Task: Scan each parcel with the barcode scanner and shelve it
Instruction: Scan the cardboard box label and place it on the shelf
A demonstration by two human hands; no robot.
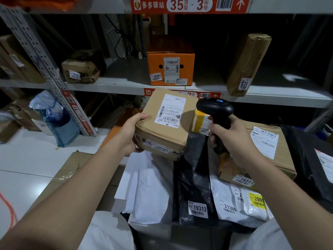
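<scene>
While the left hand (130, 131) grips a taped cardboard parcel (164, 126) by its edge, fingers curled round it, the right hand (232, 136) wraps a glossy black barcode scanner (215, 109) just beside its white label. Below lie crinkled poly mailers (194, 177); behind, a grey metal shelf (117, 85) carries an orange box (171, 67).

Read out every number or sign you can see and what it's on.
"35 - 3": red shelf sign
"20201": orange box
"16205": crumpled brown box
"21205": leaning brown box
"19202": parcel in left hand
"19312": black bag
"21306": white bag
"19211": cardboard box at right
Shipping labels: small print unreadable.
</scene>
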